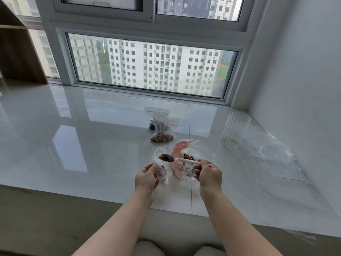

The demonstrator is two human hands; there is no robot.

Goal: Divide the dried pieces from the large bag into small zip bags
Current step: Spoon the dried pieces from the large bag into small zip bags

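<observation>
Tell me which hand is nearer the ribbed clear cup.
Right. The right hand, gripping the white spoon, sits below and left of the ribbed clear cup; the left hand, holding the small zip bag, is farther left.

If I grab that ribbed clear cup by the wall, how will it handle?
The ribbed clear cup stands upright on the glossy white sill. It probably slides easily if nudged. It holds only a thin layer of bits at the bottom, so it is likely light and could tip. It looks rigid; whether it is glass or plastic cannot be told.
</observation>
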